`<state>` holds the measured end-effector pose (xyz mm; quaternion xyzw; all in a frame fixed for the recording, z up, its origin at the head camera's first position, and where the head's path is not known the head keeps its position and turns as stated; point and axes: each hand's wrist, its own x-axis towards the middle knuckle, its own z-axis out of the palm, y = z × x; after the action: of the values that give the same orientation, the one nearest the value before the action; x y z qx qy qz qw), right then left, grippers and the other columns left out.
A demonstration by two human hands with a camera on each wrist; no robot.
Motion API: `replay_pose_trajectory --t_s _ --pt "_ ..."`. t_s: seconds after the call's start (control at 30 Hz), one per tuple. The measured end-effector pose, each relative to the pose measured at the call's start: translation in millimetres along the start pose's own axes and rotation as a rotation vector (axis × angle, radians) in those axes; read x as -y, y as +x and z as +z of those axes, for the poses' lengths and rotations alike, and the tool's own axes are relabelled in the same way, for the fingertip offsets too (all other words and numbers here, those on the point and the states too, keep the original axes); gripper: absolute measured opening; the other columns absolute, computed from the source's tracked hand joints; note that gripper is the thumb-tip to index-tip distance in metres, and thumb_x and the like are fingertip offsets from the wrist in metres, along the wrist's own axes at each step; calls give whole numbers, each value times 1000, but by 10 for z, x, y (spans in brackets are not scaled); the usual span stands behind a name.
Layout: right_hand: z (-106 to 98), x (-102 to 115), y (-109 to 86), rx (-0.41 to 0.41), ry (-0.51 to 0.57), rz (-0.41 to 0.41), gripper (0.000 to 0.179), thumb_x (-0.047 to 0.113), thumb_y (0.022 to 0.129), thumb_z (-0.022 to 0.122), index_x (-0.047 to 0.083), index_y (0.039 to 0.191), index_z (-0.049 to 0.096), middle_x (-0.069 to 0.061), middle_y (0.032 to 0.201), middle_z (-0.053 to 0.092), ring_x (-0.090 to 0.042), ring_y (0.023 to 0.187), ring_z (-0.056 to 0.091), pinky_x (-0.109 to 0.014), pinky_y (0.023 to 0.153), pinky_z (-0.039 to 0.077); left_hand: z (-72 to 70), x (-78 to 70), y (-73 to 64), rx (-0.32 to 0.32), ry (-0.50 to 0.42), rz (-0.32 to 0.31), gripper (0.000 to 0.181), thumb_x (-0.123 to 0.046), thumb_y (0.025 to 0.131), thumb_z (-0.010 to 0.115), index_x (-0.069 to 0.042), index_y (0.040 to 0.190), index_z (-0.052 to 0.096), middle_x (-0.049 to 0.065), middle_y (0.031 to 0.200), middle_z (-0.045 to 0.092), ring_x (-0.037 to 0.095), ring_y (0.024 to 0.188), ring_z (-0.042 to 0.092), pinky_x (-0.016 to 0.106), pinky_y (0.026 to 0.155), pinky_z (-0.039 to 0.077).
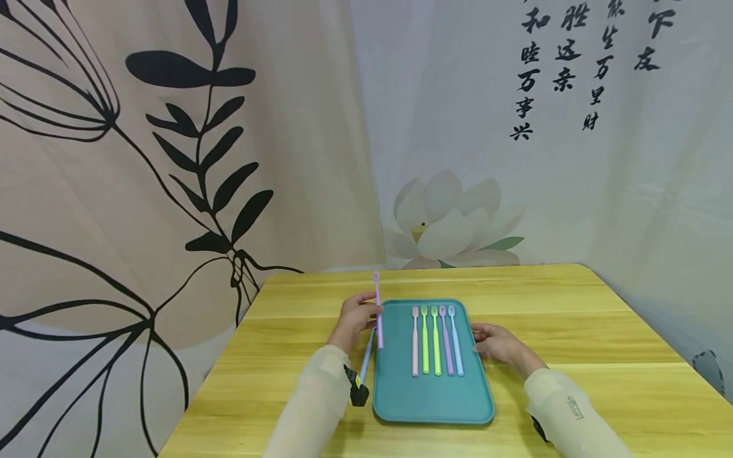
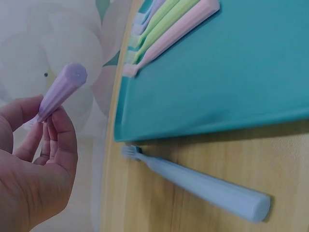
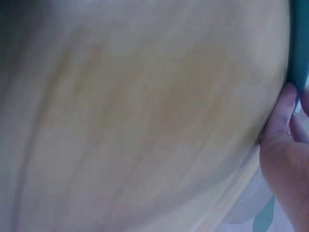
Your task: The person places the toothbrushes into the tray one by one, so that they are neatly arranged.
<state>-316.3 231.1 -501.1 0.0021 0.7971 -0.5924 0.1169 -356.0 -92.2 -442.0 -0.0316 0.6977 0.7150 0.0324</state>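
Observation:
My left hand (image 1: 356,318) pinches a purple toothbrush (image 1: 378,331) between thumb and fingers, raised at the left edge of a teal tray (image 1: 395,401). Its handle end points at the camera in the left wrist view. On the table just left of the tray lies a blue toothbrush (image 2: 203,186), below the left hand. Inside the tray, side by side, are a pink toothbrush (image 1: 415,346), two green toothbrushes (image 1: 436,346), a purple toothbrush (image 1: 446,346) and a blue toothbrush (image 1: 455,346). My right hand (image 1: 499,345) holds the tray's right rim with thumb and fingers.
The yellow wood-grain table (image 1: 572,318) extends on both sides of the tray. Behind it hangs a pale curtain (image 1: 309,159) with printed plants, a lotus and dark characters. A black wrist device (image 1: 359,392) sits on the left sleeve, near the blue toothbrush.

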Motion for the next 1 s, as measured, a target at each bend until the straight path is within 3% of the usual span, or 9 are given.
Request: replay_pose_trajectory --t_s 0.27,0.57,1.0 --pt "5 -9 -4 15 10 -5 60 -12 89 58 -14 145 36 -24 121 52 -28 104 56 -35 84 53 108 79 -10 9 15 -12 44 4 86 68 4 130 60 12 96 66 19 79 63 35 72 55" --pt "3 -8 -3 5 16 -10 60 -12 88 58 -14 145 36 -24 122 52 -28 104 56 -35 84 54 195 138 -32 2 21 -17 45 5 85 68 3 130 61 9 92 64 18 77 61 30 66 55" --pt "0 -11 15 4 11 -4 60 -12 89 59 -14 145 36 -25 123 51 -29 105 55 -35 84 54 271 239 -78 15 83 -11 43 2 86 68 2 129 62 12 97 65 20 81 62 35 71 57"
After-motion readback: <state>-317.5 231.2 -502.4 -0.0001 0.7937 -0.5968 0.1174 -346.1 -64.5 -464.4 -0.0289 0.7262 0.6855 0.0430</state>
